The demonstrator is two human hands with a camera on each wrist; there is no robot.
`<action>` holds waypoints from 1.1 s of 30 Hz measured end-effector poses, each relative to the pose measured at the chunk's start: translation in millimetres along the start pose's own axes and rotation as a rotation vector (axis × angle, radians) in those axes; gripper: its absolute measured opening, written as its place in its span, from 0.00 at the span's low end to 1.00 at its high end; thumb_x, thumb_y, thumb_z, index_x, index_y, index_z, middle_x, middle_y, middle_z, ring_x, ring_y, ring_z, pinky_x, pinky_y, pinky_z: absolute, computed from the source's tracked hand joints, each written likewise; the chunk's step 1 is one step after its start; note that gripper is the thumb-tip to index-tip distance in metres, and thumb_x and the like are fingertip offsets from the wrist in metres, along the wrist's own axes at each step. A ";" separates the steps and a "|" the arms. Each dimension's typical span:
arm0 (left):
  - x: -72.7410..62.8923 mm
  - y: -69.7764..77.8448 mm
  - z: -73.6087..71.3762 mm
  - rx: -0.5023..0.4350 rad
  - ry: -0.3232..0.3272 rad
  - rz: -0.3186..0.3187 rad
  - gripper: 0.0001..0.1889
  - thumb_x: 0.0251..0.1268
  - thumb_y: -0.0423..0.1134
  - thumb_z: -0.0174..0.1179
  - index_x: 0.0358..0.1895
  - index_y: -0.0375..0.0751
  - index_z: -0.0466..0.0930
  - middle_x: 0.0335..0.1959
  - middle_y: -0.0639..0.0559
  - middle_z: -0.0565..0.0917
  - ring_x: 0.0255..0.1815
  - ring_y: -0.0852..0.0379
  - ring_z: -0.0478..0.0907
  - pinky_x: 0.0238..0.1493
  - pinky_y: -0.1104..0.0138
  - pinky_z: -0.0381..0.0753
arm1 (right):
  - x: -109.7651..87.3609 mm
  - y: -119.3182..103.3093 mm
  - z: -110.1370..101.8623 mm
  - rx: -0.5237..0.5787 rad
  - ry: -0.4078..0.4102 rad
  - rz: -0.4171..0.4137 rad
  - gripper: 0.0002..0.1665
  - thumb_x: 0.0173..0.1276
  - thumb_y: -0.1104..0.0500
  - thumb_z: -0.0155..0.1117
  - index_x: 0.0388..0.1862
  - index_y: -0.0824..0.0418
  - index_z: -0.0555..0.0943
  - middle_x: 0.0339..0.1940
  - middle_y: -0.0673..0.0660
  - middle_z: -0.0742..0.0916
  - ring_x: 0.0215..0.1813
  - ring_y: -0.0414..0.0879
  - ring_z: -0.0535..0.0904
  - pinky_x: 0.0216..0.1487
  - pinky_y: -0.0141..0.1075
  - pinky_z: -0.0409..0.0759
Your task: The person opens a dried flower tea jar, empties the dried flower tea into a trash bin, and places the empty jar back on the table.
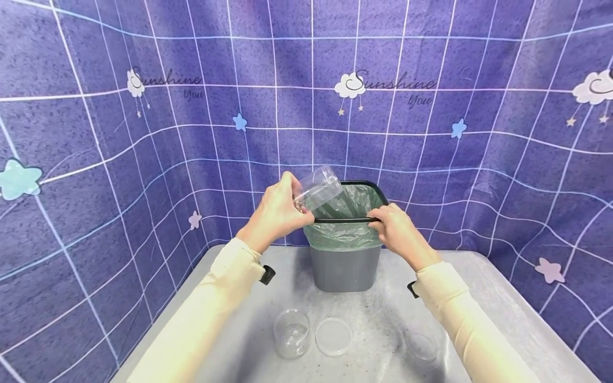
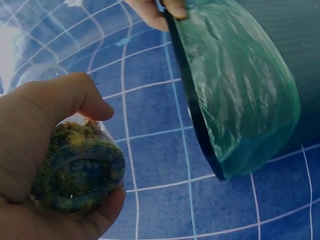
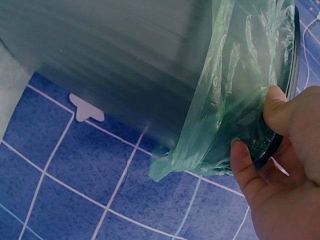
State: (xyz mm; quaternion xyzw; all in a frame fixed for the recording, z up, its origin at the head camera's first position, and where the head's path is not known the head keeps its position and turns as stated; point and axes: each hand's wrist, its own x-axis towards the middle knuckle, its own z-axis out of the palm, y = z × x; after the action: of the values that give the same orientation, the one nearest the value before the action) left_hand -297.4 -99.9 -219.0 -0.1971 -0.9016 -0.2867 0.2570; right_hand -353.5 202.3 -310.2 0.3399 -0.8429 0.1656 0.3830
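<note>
My left hand [image 1: 280, 210] grips a clear plastic jar [image 1: 322, 186] near its base, tilted with the mouth over the bin's opening. In the left wrist view, dried yellow-green plant bits [image 2: 76, 134] lie at the jar's base end. Below stands a grey trash bin [image 1: 345, 271] with a black rim, lined with a green plastic bag [image 1: 342, 238] folded over the outside. My right hand [image 1: 396, 230] holds the bin's right front corner, thumb and fingers at the rim. The right wrist view shows the bag [image 3: 200, 125] hanging loosely beside those fingers.
On the grey table [image 1: 249, 346], in front of the bin, are an uncapped clear jar [image 1: 292, 340], a round clear lid [image 1: 333, 336] and another clear disc [image 1: 422, 347] near the right forearm. A purple-blue gridded curtain [image 1: 297, 106] surrounds the table's back and sides.
</note>
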 end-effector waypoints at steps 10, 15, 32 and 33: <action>20.8 -15.9 0.4 0.097 -0.004 0.003 0.31 0.41 0.39 0.73 0.52 0.42 0.68 0.34 0.49 0.80 0.37 0.48 0.79 0.40 0.57 0.81 | 1.4 -3.5 -1.6 0.004 0.000 0.020 0.06 0.62 0.69 0.73 0.39 0.64 0.86 0.32 0.58 0.88 0.40 0.59 0.79 0.47 0.52 0.79; 30.6 -18.4 -1.0 0.139 -0.002 0.032 0.31 0.40 0.38 0.73 0.52 0.39 0.69 0.34 0.47 0.81 0.37 0.46 0.80 0.43 0.56 0.81 | 0.6 -4.7 -2.4 0.012 0.002 0.024 0.07 0.62 0.69 0.73 0.39 0.64 0.86 0.33 0.58 0.88 0.39 0.59 0.79 0.47 0.52 0.79; 62.4 -19.0 3.7 0.270 -0.015 0.099 0.32 0.36 0.36 0.75 0.48 0.36 0.67 0.36 0.40 0.82 0.39 0.38 0.80 0.47 0.49 0.80 | -0.2 -5.6 -2.9 0.010 -0.002 0.012 0.06 0.62 0.69 0.73 0.38 0.64 0.85 0.32 0.58 0.87 0.39 0.58 0.79 0.46 0.52 0.80; 64.6 -18.6 4.6 0.283 -0.014 0.119 0.32 0.35 0.36 0.75 0.47 0.36 0.67 0.35 0.39 0.82 0.39 0.37 0.81 0.46 0.49 0.80 | -0.2 -5.9 -2.9 0.012 -0.004 0.017 0.06 0.62 0.69 0.73 0.38 0.64 0.85 0.32 0.58 0.87 0.39 0.58 0.79 0.46 0.52 0.79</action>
State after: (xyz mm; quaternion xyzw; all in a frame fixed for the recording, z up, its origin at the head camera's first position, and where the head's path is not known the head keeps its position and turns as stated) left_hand -359.4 -97.7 -192.8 -0.2140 -0.9214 -0.1398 0.2927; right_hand -347.8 199.8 -308.3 0.3353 -0.8454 0.1734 0.3778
